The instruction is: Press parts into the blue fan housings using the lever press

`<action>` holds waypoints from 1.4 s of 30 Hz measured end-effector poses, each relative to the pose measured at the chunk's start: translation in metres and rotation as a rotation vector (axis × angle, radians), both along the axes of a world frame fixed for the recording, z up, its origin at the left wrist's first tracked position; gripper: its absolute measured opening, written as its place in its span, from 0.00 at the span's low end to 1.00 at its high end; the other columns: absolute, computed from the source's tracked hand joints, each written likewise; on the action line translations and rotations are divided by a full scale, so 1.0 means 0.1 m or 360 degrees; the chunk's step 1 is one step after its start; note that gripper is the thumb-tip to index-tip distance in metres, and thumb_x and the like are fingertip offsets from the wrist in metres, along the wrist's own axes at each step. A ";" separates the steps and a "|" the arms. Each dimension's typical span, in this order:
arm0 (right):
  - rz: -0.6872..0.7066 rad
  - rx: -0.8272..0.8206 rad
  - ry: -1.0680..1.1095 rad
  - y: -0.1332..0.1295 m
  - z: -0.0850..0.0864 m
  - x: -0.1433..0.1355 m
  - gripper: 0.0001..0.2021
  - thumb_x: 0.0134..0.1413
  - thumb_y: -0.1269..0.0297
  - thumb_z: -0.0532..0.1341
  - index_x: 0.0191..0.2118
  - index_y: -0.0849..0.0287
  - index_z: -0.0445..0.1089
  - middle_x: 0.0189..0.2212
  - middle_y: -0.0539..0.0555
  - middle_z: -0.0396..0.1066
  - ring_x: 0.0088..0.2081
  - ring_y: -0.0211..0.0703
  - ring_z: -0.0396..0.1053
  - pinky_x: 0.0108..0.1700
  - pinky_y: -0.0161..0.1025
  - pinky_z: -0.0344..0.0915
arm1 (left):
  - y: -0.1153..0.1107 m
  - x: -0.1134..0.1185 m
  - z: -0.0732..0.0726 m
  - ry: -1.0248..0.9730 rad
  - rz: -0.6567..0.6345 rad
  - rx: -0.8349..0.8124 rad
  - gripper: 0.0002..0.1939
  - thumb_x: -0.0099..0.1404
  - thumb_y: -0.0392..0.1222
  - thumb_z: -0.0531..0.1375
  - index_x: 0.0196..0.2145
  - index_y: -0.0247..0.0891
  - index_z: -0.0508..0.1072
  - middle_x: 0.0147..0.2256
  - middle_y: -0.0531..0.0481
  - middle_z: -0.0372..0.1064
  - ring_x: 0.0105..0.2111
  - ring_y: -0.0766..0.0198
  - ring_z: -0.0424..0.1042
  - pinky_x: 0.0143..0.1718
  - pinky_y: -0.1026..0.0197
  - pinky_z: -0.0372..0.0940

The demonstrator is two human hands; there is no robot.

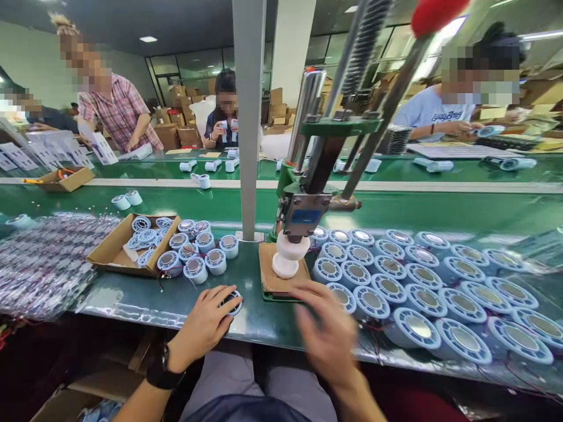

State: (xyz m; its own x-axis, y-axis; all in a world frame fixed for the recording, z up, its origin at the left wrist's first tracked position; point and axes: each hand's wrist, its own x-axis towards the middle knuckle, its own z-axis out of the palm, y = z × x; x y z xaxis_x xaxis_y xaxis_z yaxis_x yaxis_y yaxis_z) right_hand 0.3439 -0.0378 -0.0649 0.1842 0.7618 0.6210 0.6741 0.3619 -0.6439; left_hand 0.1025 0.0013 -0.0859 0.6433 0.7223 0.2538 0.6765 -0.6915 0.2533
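Note:
My left hand [207,321], with a dark watch on the wrist, is closed around a light-blue round plastic ring cover [236,306] at the bench's front edge. Its fingers hide much of the ring. My right hand [328,331] is blurred by motion in front of the press; its fingers look stretched and apart, with nothing seen in them. Just beyond it, the green hand press [305,214] has a white round pusher [294,246] above a white round seat [285,266]. That seat stands on a cardboard-covered base [268,272].
Many light-blue round motor housings [422,299] stand in rows on the right. More housings [196,269] cluster left of the press, beside a cardboard box [152,266] of ring covers. Wired parts in plastic [48,258] lie far left. A grey post [248,117] rises behind. Several people work across the line.

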 end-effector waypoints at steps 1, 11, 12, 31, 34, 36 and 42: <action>0.0091 -0.0042 -0.0110 0.19 0.07 -0.20 0.16 0.61 0.65 0.53 0.49 0.52 0.75 0.50 0.59 0.69 0.52 0.46 0.69 0.55 0.46 0.70 | 0.04 0.00 -0.03 -0.0001 0.0109 0.0015 0.22 0.69 0.36 0.55 0.59 0.48 0.68 0.58 0.45 0.67 0.57 0.50 0.66 0.56 0.44 0.65; 0.0140 -0.0836 -0.0876 1.13 0.23 -0.87 0.24 0.65 0.72 0.50 0.65 0.54 0.62 0.65 0.65 0.55 0.58 0.53 0.65 0.50 0.49 0.73 | 0.11 -0.11 -0.21 -0.0178 0.0444 0.0114 0.21 0.67 0.37 0.56 0.57 0.41 0.70 0.56 0.41 0.68 0.55 0.48 0.65 0.54 0.41 0.65; 0.0123 -0.0854 -0.0892 1.03 0.19 -0.86 0.24 0.66 0.72 0.50 0.65 0.55 0.61 0.65 0.65 0.54 0.58 0.54 0.64 0.50 0.49 0.73 | 0.10 -0.10 -0.20 -0.0190 0.0439 0.0099 0.22 0.66 0.36 0.55 0.58 0.41 0.70 0.57 0.41 0.68 0.56 0.48 0.65 0.54 0.40 0.65; 0.0135 -0.0059 -0.0082 -0.29 -0.37 -0.26 0.13 0.59 0.71 0.57 0.49 0.54 0.70 0.58 0.60 0.60 0.58 0.48 0.65 0.52 0.45 0.72 | 0.03 -0.11 -0.03 -0.0237 0.0324 -0.0193 0.36 0.61 0.41 0.64 0.65 0.44 0.60 0.62 0.41 0.63 0.61 0.45 0.61 0.60 0.39 0.59; 0.0134 -0.0036 -0.0024 -0.27 -0.37 -0.34 0.26 0.56 0.74 0.56 0.61 0.54 0.60 0.59 0.61 0.60 0.60 0.48 0.64 0.55 0.46 0.71 | 0.01 -0.10 0.00 -0.0392 0.0339 -0.0272 0.27 0.64 0.38 0.59 0.61 0.44 0.66 0.58 0.43 0.69 0.59 0.49 0.65 0.59 0.41 0.61; 0.0207 -0.0056 0.0015 -0.24 -0.40 -0.39 0.30 0.53 0.74 0.56 0.63 0.56 0.56 0.60 0.62 0.60 0.62 0.48 0.63 0.58 0.46 0.69 | -0.04 -0.02 0.05 -0.0616 0.0409 -0.0381 0.28 0.65 0.41 0.60 0.62 0.41 0.64 0.56 0.41 0.71 0.55 0.51 0.70 0.57 0.44 0.65; 0.0348 -0.0164 0.0154 -0.16 -0.53 -0.42 0.36 0.48 0.76 0.56 0.66 0.59 0.51 0.58 0.60 0.66 0.59 0.45 0.68 0.60 0.41 0.69 | -0.25 0.44 0.30 -0.0611 0.0231 -0.0412 0.36 0.60 0.37 0.64 0.64 0.44 0.60 0.55 0.44 0.71 0.55 0.50 0.71 0.57 0.46 0.68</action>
State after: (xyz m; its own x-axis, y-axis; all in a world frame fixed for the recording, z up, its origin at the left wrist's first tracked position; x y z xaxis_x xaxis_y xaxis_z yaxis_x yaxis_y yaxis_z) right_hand 0.3019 -0.0536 -0.1182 0.0632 0.8485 0.5254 0.5206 0.4211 -0.7427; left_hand 0.1467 -0.0233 -0.0558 0.4262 0.8685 0.2533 0.5855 -0.4782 0.6546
